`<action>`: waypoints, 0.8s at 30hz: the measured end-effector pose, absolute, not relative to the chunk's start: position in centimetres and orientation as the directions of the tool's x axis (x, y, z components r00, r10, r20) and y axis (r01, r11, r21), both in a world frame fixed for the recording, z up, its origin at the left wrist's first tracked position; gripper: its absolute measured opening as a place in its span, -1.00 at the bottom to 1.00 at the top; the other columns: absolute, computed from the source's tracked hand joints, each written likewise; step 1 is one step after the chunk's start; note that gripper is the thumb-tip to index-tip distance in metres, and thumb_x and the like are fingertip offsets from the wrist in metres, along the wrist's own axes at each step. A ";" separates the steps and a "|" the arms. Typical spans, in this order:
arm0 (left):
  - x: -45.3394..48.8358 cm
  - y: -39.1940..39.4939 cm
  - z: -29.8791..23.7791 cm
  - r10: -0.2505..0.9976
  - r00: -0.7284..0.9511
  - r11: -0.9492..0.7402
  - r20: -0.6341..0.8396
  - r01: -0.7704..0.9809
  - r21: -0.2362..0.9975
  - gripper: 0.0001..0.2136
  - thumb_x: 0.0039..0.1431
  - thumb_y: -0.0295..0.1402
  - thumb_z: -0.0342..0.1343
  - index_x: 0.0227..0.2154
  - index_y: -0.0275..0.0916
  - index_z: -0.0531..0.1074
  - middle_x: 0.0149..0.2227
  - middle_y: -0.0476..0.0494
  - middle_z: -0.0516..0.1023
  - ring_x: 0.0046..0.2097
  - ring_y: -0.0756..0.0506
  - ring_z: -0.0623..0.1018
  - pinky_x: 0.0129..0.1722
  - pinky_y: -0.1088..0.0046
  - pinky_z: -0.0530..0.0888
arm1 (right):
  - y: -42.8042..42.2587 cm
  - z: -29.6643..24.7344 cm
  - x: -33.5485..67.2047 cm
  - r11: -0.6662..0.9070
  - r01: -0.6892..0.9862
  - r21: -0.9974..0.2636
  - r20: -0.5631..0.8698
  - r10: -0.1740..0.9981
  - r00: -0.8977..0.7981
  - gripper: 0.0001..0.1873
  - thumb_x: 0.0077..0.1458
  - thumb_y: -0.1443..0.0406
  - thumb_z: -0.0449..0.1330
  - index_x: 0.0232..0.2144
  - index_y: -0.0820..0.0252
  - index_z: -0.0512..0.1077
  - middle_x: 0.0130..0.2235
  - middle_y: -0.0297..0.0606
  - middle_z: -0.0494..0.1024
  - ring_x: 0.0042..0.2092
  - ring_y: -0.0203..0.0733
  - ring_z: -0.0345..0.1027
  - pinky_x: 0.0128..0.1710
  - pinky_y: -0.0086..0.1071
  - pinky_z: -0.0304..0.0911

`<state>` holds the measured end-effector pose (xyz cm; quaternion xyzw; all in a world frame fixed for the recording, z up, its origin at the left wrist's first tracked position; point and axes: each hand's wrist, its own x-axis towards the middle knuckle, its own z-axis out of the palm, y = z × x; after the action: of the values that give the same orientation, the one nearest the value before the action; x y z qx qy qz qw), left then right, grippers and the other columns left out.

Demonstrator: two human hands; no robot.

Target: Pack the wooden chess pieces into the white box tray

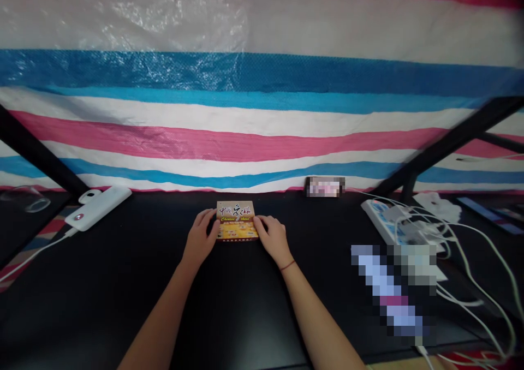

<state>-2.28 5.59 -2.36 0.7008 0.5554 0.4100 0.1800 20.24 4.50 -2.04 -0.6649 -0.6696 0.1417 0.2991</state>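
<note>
A small Chinese chess box (236, 229) rests on the black table (233, 299), its printed lid facing up. My left hand (201, 234) is wrapped against the box's left side, thumb along the near left edge. On the opposite side, my right hand (273, 238) presses the right edge with bent fingers. Between them the two hands grip the box; what is inside it is hidden. A thin band (287, 265) circles my right wrist.
A white device (98, 209) with a cable lies at the left. At the right are a power strip (380, 222), tangled white cables (466, 250) and a blurred-out object (387, 291). A small pixelated device (325, 186) stands at the back, before a striped tarp (229, 141).
</note>
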 end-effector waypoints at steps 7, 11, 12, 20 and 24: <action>-1.5 5.3 -2.3 0.921 0.134 -0.359 0.365 0.651 0.668 -0.66 0.25 -0.31 -0.07 0.05 -0.17 0.35 0.06 -0.17 0.44 0.08 -0.12 0.47 0.13 0.29 0.38 | 4.5 -1.9 19.8 0.066 0.829 -0.555 0.213 0.975 0.065 -0.67 0.24 0.12 0.03 -0.36 0.14 0.51 -0.37 -0.26 0.55 -0.25 -0.13 0.35 -0.27 -0.34 0.04; -1.2 4.7 -1.9 0.915 0.138 -0.367 0.379 0.676 0.639 -0.67 0.22 -0.35 -0.08 0.01 -0.15 0.40 -0.04 -0.15 0.47 -0.01 -0.11 0.51 0.04 0.33 0.44 | 4.5 -1.9 20.1 0.098 0.773 -0.627 0.247 0.966 0.078 -0.64 0.20 0.09 0.04 -0.48 0.15 0.48 -0.46 -0.29 0.51 -0.33 -0.17 0.34 -0.30 -0.35 0.10; -1.1 4.4 -1.8 0.917 0.134 -0.359 0.375 0.685 0.634 -0.66 0.21 -0.36 -0.08 0.01 -0.15 0.41 -0.07 -0.15 0.46 -0.04 -0.11 0.52 0.00 0.34 0.46 | 4.5 -1.8 20.3 0.105 0.725 -0.680 0.246 0.965 0.090 -0.63 0.19 0.08 0.04 -0.49 0.15 0.47 -0.47 -0.29 0.51 -0.35 -0.18 0.34 -0.32 -0.36 0.13; -0.4 2.8 -0.9 0.901 0.205 -0.386 0.382 0.781 0.492 -0.59 0.12 -0.17 0.11 0.04 -0.09 0.39 0.07 -0.23 0.39 0.10 -0.26 0.42 0.08 0.09 0.37 | 4.2 -1.4 20.0 0.204 0.315 -0.927 0.268 0.947 0.176 -0.68 0.16 0.07 0.09 -0.32 0.20 0.45 -0.36 -0.24 0.53 -0.33 -0.18 0.37 -0.32 -0.37 0.29; 0.0 2.9 -0.8 0.832 0.286 -0.502 0.476 0.752 0.427 -0.38 0.00 -0.10 0.23 0.13 -0.12 0.27 0.23 -0.29 0.26 0.22 -0.32 0.30 0.16 0.06 0.30 | 3.6 -0.8 19.3 0.358 0.378 -0.854 0.409 0.911 0.060 -0.71 0.20 0.14 0.07 -0.18 0.15 0.48 -0.26 -0.21 0.53 -0.26 -0.18 0.39 -0.21 -0.33 0.31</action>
<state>0.03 2.87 -0.76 0.7996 0.4952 0.3343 0.0597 19.28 3.61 -0.81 -0.5062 -0.6365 0.2543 0.5234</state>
